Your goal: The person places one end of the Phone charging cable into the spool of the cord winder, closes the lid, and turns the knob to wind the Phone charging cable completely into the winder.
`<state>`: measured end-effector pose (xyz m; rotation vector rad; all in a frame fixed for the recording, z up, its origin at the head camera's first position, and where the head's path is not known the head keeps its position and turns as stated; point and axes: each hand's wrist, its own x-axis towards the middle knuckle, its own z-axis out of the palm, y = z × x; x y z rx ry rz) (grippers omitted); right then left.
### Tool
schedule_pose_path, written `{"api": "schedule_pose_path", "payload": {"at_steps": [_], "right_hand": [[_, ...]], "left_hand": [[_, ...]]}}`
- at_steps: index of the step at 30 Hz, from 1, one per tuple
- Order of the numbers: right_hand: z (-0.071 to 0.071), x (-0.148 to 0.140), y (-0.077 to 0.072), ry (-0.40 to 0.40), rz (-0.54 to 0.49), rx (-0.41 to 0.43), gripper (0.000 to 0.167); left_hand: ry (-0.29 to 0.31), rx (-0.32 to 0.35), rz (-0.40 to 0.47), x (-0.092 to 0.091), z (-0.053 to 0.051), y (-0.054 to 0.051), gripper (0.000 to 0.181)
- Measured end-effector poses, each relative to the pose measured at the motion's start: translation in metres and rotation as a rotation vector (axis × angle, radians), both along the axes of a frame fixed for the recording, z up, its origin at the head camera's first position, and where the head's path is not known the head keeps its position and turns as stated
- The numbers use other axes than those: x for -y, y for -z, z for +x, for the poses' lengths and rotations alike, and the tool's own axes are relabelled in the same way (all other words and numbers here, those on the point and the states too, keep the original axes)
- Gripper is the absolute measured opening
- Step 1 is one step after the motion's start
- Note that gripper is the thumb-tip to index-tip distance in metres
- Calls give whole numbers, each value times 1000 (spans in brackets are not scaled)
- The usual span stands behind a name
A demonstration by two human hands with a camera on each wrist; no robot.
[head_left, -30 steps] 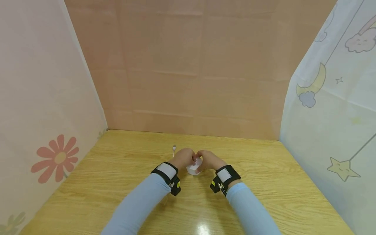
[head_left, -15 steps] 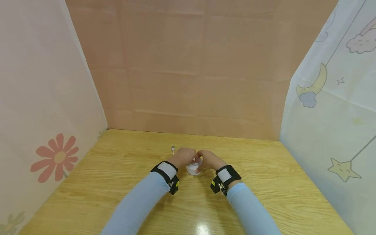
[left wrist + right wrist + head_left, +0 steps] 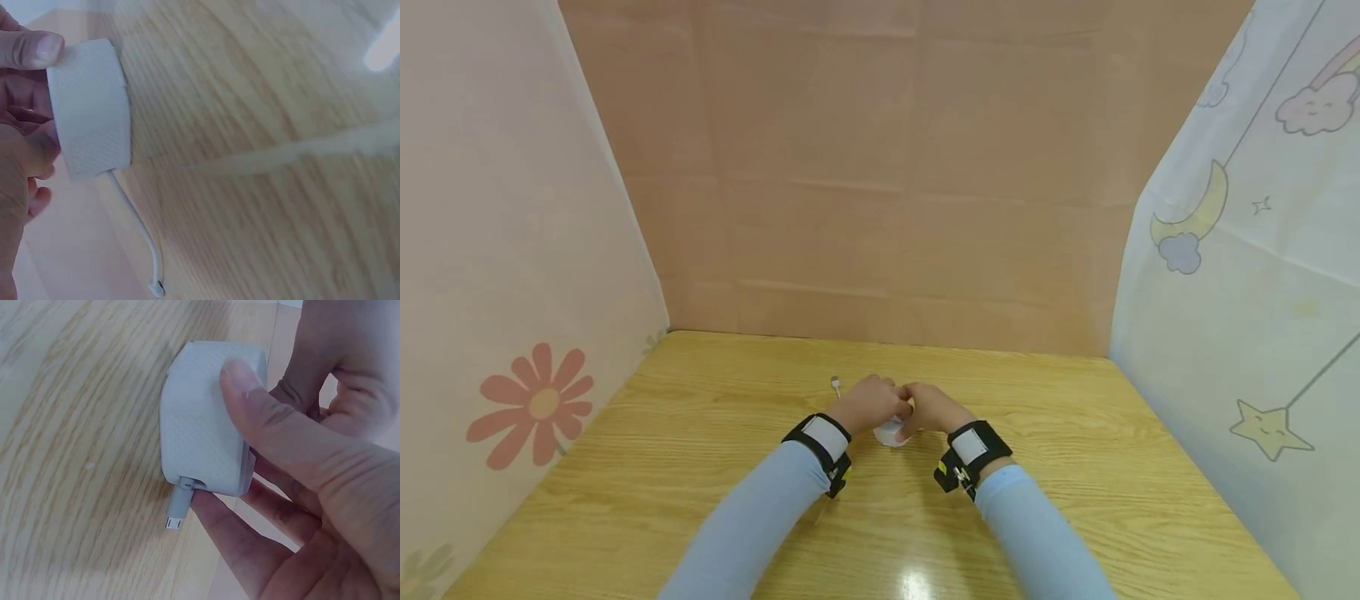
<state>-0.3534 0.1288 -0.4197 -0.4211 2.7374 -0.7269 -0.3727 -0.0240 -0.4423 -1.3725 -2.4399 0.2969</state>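
Case (image 3: 203, 419): one, white, faceted, lightly textured on its sides; located between the two hands, low under their fingers and toward the person. Right hand (image 3: 337, 506): grips the case, thumb laid along its side, other fingers on the opposite side and under its end. Left hand (image 3: 872, 403): fingers bent, close against the inner side of the case and meeting the right hand's fingertips in the head view; whether it holds anything cannot be told, the fingertips being partly hidden. Small plug (image 3: 177, 509): one, grey with metal tip, protruding from a slot in the case's end, just beside a right-hand finger. Cable (image 3: 139, 215): one, thin, pale, leaving the case at the end nearer the left hand and running away past that hand. USB plug (image 3: 836, 382): one, at the cable's far end, beyond the left hand. Table (image 3: 1075, 467): wood-grained, beneath both hands; contact with the case unclear. Straps: black with pale patch, one behind each hand. Sleeves: light blue, behind the straps. Sheets: brown beyond the hands; flower-printed to the left hand's side; moon-and-star-printed to the right hand's side.
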Motion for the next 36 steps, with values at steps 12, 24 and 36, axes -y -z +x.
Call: {"api": "schedule_pose_path", "payload": {"at_steps": [12, 24, 36], "right_hand": [[1, -4, 1, -22, 5, -27, 66], [3, -2, -2, -12, 10, -46, 59], [6, 1, -4, 2, 34, -61, 59]], "left_hand": [[-82, 201, 83, -3, 5, -8, 15], [-597, 589, 445, -19, 26, -35, 18], [-780, 544, 482, -30, 33, -18, 29]]}}
